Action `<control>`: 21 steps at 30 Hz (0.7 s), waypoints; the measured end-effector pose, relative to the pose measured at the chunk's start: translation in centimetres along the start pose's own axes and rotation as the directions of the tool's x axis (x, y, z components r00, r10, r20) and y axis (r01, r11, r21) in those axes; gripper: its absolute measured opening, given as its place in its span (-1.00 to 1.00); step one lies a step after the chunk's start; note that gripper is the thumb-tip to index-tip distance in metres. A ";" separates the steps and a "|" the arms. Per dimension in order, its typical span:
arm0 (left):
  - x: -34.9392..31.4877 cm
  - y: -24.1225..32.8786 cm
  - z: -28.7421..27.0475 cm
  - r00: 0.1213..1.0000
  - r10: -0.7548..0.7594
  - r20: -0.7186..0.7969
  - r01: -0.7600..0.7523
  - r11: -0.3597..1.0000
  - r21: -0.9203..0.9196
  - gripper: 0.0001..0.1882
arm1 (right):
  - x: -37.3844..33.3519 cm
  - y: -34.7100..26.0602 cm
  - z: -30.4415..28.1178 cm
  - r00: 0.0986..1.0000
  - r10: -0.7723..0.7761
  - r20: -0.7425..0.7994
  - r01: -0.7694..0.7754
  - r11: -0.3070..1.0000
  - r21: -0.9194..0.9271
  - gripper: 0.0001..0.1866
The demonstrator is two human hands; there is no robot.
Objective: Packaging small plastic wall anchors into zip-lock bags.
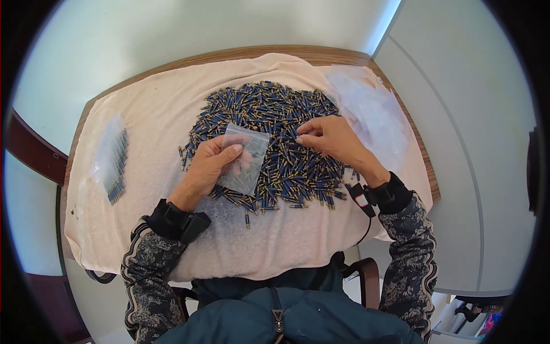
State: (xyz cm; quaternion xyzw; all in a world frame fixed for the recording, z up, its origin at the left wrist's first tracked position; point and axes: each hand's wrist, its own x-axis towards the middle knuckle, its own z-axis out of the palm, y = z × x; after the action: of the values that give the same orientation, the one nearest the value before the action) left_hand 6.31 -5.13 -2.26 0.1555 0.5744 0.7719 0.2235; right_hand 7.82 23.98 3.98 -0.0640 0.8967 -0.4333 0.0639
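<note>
My left hand (209, 165) is closed on a clear plastic zip bag (245, 172), with the thumb on its front and the other fingers behind it. No parts can be made out inside the bag. A wide heap of small slim blue parts with gold-coloured metal ends (258, 100) lies beneath both hands. Over the heap's right side hovers my right hand (332, 137), its thumb and index fingertips drawn together toward the bag. Whatever sits between those fingertips, if anything, is too small to tell.
A peach-coloured towel (143, 103) covers the wood-edged table (321, 55). Loose clear bags (372, 114) are piled at the far right. On the left lies a clear bag (106, 152) with a row of the blue parts. Light panels (452, 143) stand close on the right.
</note>
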 end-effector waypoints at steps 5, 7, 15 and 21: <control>-0.4 0.0 0.1 1.000 -0.008 -0.017 0.009 0.999 0.037 -0.70 | 0.0 -1.7 1.6 0.983 0.173 0.057 -0.177 0.982 0.063 -0.73; -0.3 -0.1 0.0 1.000 -0.003 -0.006 0.003 0.999 0.035 -0.70 | 0.3 -1.5 2.3 0.999 0.052 -0.005 -0.052 0.998 -0.036 -0.72; -0.4 -0.5 -0.6 1.000 0.018 0.007 -0.019 1.000 0.007 -0.70 | 1.0 -1.0 4.5 0.975 -0.219 0.026 0.204 0.849 -0.488 -0.72; -0.7 -0.6 -0.6 0.999 0.022 0.031 -0.023 1.000 0.021 -0.70 | 0.5 -0.5 4.1 0.957 -0.282 0.073 0.278 0.806 -0.523 -0.73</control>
State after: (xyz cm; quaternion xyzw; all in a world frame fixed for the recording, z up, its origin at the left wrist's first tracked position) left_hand 6.69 -5.88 -3.02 0.1761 0.5775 0.7657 0.2219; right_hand 8.05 20.44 1.85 -0.2088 0.9618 -0.1753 -0.0244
